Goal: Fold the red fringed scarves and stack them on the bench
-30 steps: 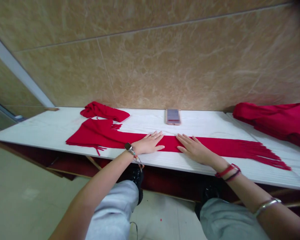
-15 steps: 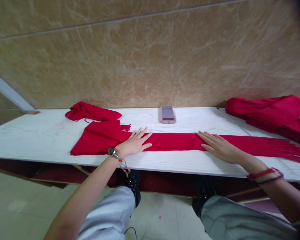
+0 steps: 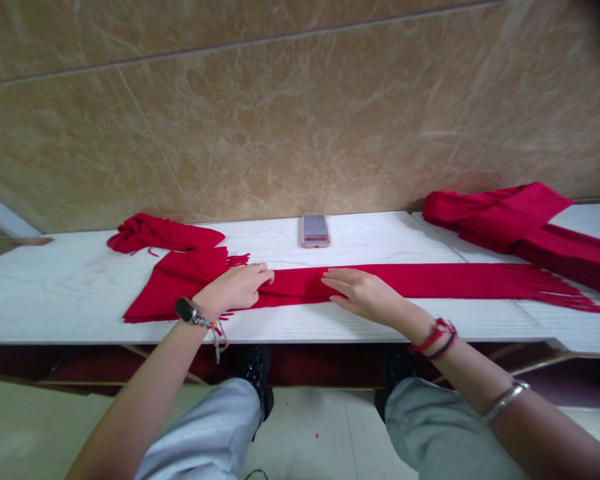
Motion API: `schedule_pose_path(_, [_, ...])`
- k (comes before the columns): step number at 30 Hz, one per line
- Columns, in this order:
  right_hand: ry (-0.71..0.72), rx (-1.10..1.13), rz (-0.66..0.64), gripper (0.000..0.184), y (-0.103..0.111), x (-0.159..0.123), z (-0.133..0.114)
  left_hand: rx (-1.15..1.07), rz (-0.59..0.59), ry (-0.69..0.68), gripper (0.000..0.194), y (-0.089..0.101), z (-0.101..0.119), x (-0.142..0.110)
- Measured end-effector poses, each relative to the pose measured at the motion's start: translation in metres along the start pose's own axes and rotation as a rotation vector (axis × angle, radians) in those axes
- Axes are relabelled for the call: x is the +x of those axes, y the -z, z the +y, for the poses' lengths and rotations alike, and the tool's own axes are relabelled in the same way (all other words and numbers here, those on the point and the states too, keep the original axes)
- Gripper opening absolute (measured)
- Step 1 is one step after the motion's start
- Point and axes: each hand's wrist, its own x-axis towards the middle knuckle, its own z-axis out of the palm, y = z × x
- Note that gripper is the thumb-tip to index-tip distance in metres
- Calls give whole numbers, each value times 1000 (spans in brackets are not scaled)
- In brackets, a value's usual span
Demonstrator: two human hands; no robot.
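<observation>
A long red fringed scarf (image 3: 460, 280) lies in a flat strip along the white tabletop, its fringe at the right end. My left hand (image 3: 237, 287), wearing a ring and a dark wristband, has its fingers curled down onto the scarf's left part, pinching the cloth; the fingertips are partly hidden. On the strip's middle rests my right hand (image 3: 363, 293), fingers stretched out and nearly flat. Left of my left hand the red cloth (image 3: 155, 293) spreads into a wider slanted piece, with short fringe showing at its edges.
Behind it on the left lies a bunched red cloth (image 3: 165, 233). A phone (image 3: 315, 231) sits near the tiled wall (image 3: 290, 133). More folded red scarves (image 3: 500, 217) are piled at the back right. The white table (image 3: 55, 287) has its front edge close to my legs.
My left hand has gone from spread flat to curled on the scarf. My right hand has slid left along the strip, nearer my left hand. The view has shifted slightly.
</observation>
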Motion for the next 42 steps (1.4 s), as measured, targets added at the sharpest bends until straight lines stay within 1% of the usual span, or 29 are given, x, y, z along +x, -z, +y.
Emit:
schedule_pose_path(3, [46, -12, -74, 26, -7, 14, -11, -7, -34, 48, 27, 0, -9, -8])
schedule_pose_path(6, [75, -24, -116, 22, -9, 17, -10, -77, 30, 61, 20, 8, -16, -15])
schedule_pose_path(8, [95, -36, -106, 23, -9, 14, -7, -138, 81, 58, 17, 15, -16, -20])
schedule_pose_path(9, [108, -42, -93, 24, -9, 13, -5, -168, 83, 49, 17, 17, -15, -21])
schedule_pose_path(10, [119, -47, -77, 26, -9, 11, -4, -194, 64, 32, 16, 18, -14, -22])
schedule_pose_path(12, [127, -49, -29, 28, -8, 7, -2, -227, -21, -4, 17, 16, -11, -23])
schedule_pose_path(14, [129, -33, 29, 30, -8, 3, -2, -234, -100, -4, 17, 9, -10, -21])
schedule_pose_path(16, [151, -5, 73, 30, -8, -1, -2, -231, -132, 16, 17, 4, -9, -19])
schedule_pose_path(18, [188, 22, 90, 28, -8, -5, -2, -229, -130, 8, 18, 3, -11, -19])
schedule_pose_path(20, [212, 35, 99, 28, -8, -8, -1, -223, -104, -21, 18, 7, -13, -21])
schedule_pose_path(22, [203, 41, 114, 29, -9, -11, 0, -217, -68, -37, 18, 11, -14, -22])
schedule_pose_path(23, [193, 48, 119, 30, -9, -12, 0, -220, -69, -38, 19, 12, -13, -23])
schedule_pose_path(27, [212, 109, 68, 30, -11, -15, 1, -236, -192, 19, 25, 5, -10, -21])
schedule_pose_path(29, [219, 137, 40, 30, -13, -16, 1, -247, -224, 32, 28, 3, -9, -19])
schedule_pose_path(32, [165, 170, 51, 31, -13, -16, 0, -273, -209, -6, 26, 8, -11, -21])
schedule_pose_path(36, [65, 205, 148, 31, -10, -15, 0, -283, -107, -20, 25, 20, -17, -27])
schedule_pose_path(38, [99, 231, 123, 31, -10, -15, 0, -300, -119, -24, 26, 20, -17, -27])
schedule_pose_path(40, [165, 241, 55, 31, -11, -16, 1, -313, -185, -22, 28, 13, -14, -24])
schedule_pose_path(42, [199, 233, 17, 31, -13, -17, 2, -307, -239, 15, 30, 5, -11, -21])
